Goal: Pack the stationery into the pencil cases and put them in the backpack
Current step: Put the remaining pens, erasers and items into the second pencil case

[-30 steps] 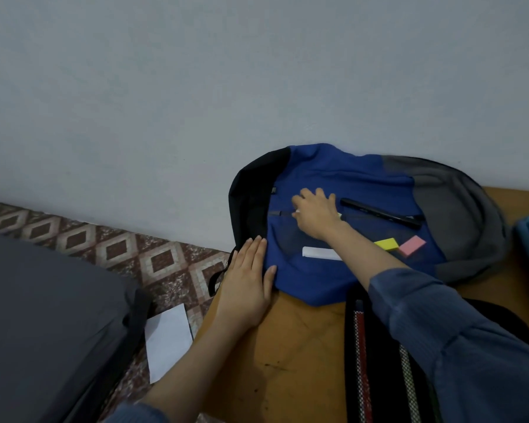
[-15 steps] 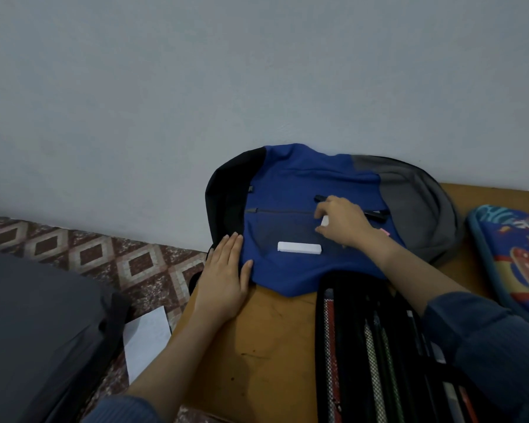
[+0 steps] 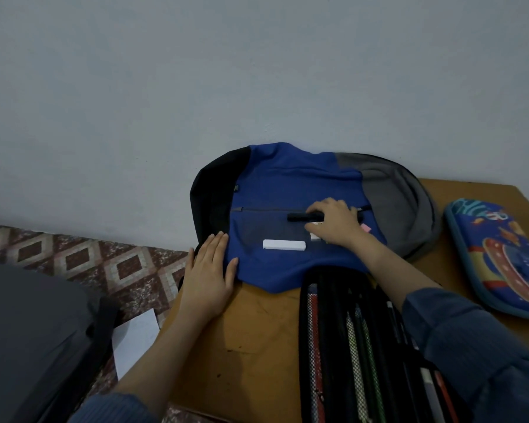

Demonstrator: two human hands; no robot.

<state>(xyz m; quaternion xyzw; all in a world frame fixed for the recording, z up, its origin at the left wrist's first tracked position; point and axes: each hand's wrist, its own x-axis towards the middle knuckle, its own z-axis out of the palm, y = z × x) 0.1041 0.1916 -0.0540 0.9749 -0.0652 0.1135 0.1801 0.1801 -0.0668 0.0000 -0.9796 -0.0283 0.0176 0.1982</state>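
One backpack (image 3: pixel 287 178) in blue, grey and black lies flat on the desk (image 3: pixel 257 331) against the wall. There are two pencil cases: a black one (image 3: pixel 333 346) lying open at the backpack's near edge, with several pens and pencils inside, and a blue patterned one (image 3: pixel 501 257) closed to the right.

On the backpack's blue panel lie one white eraser (image 3: pixel 284 244), one black pen (image 3: pixel 300 217), one small white piece (image 3: pixel 314 237) and one pink piece (image 3: pixel 366 228) that is mostly hidden by the wrist.

The left hand (image 3: pixel 209 276) rests flat with fingers straight, across the backpack's edge and the desk. The right hand (image 3: pixel 336 224) curls its fingers over the black pen.

Half a second ago the right hand's fingertips sat lower, at the small white piece — now they wrap the pen. The left hand and eraser have kept their places.
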